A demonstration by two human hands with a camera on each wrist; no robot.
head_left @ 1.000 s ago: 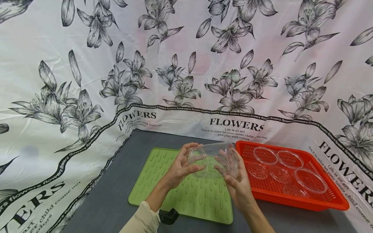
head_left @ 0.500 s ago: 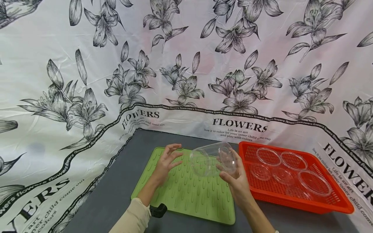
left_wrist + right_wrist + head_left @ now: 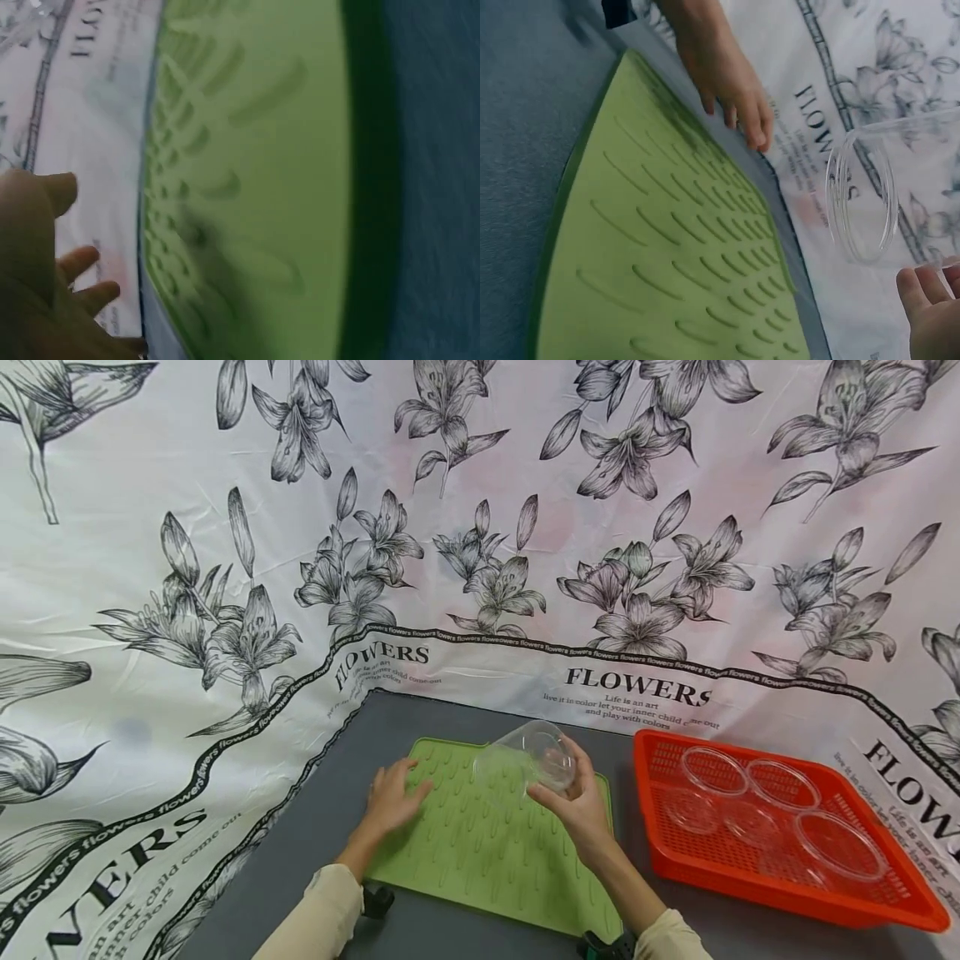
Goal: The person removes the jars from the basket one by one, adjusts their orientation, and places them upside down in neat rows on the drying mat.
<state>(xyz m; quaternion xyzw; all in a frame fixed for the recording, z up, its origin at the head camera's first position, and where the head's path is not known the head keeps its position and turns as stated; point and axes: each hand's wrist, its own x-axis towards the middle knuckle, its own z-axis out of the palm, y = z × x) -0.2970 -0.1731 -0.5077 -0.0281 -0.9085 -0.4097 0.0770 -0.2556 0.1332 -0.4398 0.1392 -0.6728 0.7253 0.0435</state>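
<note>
My right hand (image 3: 581, 810) grips a clear round plastic tub (image 3: 517, 760) near one end, thumb and fingers around it. The tub lies tilted on its side above a green ridged mat (image 3: 487, 860). In the right wrist view the tub's ringed end (image 3: 862, 199) points away from my right hand (image 3: 934, 315). Over the mat's left edge, my left hand (image 3: 392, 797) holds nothing, its fingers apart. The left wrist view shows that hand (image 3: 37, 262) with spread fingers, close to the mat (image 3: 285, 172).
At the right stands a red perforated basket (image 3: 765, 902) with three clear round tubs (image 3: 714, 770) in it. A grey tabletop (image 3: 300, 868) surrounds the mat. A white flower-printed cloth (image 3: 510, 677) hangs behind and at the sides.
My left hand has let go of the tub and moved left and down. The right hand has carried the tub slightly left and tilted it. The head view has turned a little left.
</note>
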